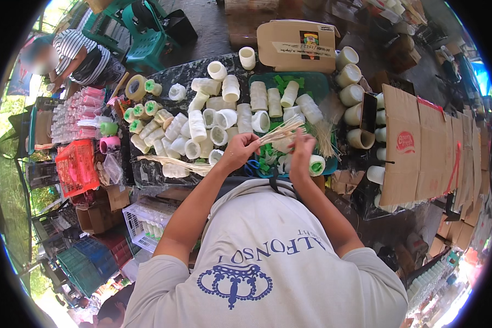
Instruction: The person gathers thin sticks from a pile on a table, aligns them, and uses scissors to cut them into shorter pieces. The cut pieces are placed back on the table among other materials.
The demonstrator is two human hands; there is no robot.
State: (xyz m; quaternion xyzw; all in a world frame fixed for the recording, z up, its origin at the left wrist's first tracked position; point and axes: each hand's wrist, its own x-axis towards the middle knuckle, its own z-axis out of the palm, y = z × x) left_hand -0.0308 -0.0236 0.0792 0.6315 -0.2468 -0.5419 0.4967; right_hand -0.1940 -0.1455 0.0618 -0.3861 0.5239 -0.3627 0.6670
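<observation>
A bundle of thin pale strands (282, 132) is held near its lower left end by my left hand (242, 151), between thumb and fingers. The strands fan out toward my right hand (302, 149), whose fingers are blurred at their far end; whether they pinch any is not clear. Under both hands is a teal tray (317, 82) with green and whitish scraps (268, 158) and several pale hollow cylinders (258, 96). Blue-handled scissors (252, 167) lie by the tray's near left edge. More loose strands (324, 135) rest at the tray's right side.
Many whitish hollow cylinders (197, 126) crowd the black table to the left, with another strand bundle (176, 162) and a tape roll (135, 87). A cardboard box flap (297, 45) lies beyond. Wax-like cups (351, 95) and a phone (368, 112) stand right. A person (82, 57) bends at far left.
</observation>
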